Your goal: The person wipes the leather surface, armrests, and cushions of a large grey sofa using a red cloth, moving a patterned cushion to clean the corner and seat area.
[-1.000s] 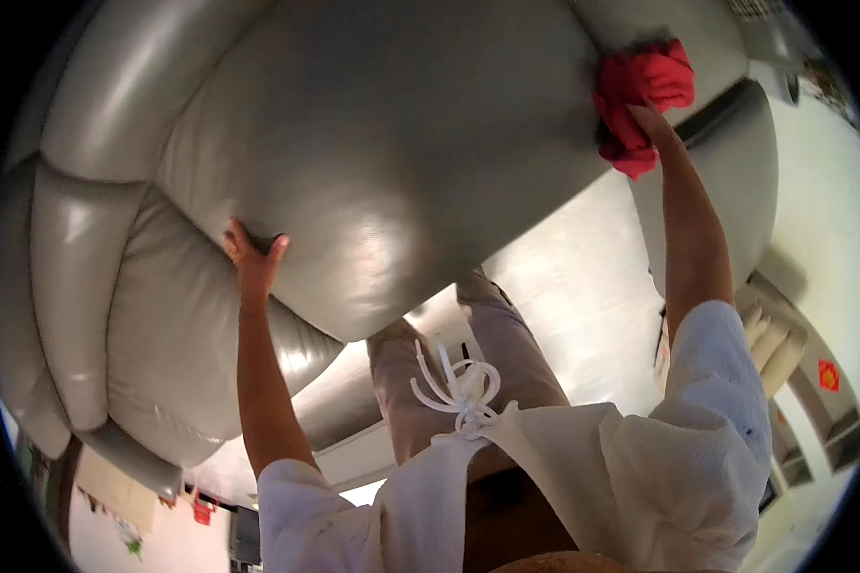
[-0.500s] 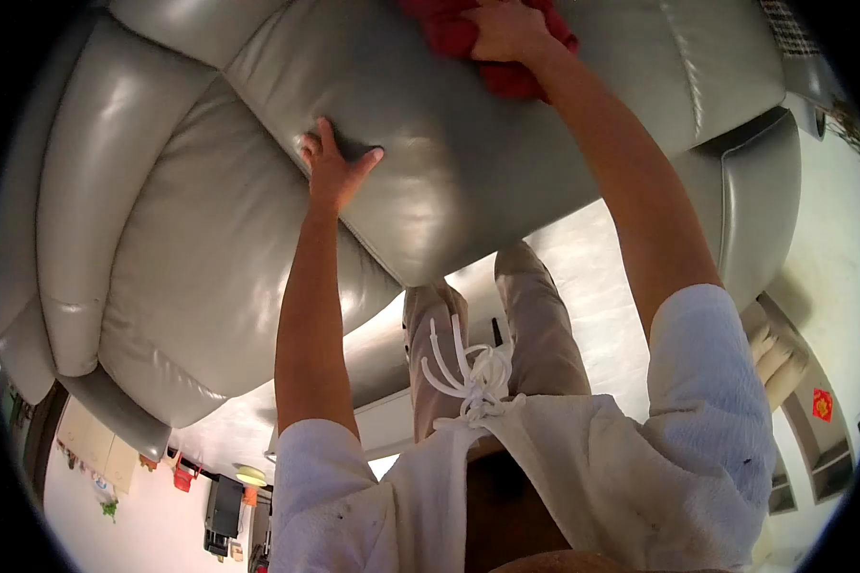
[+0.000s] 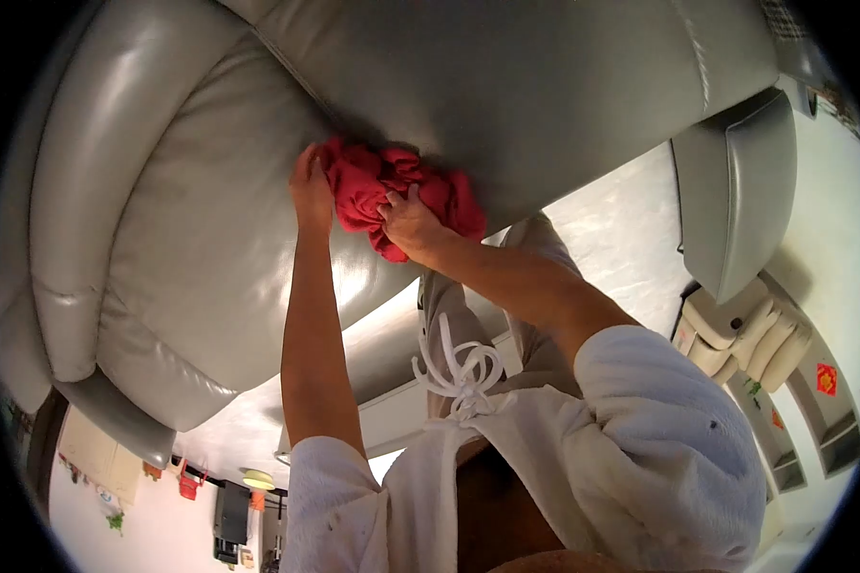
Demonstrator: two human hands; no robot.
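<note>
A crumpled red cloth (image 3: pixel 358 186) lies on the grey leather sofa (image 3: pixel 583 105), across the front of the gap between two seat cushions. My right hand (image 3: pixel 413 227) grips the cloth from its near side, with the fingers sunk into the folds. At the cloth's left end, my left hand (image 3: pixel 311 191) has its fingers closed on the edge; the fingertips are partly hidden. Both hands are close together, a little above the front edge of the seat.
The sofa's padded left armrest (image 3: pixel 96 191) curves along the left. A grey footrest or seat end (image 3: pixel 760 191) stands at the right, past a strip of pale floor (image 3: pixel 621 210). Beige cushioned seating (image 3: pixel 736 325) and shelves (image 3: pixel 841 439) are farther right.
My right hand has brought the red cloth from the far part of the seat down and left. My left hand, spread on the cushion before, now holds the cloth's left end.
</note>
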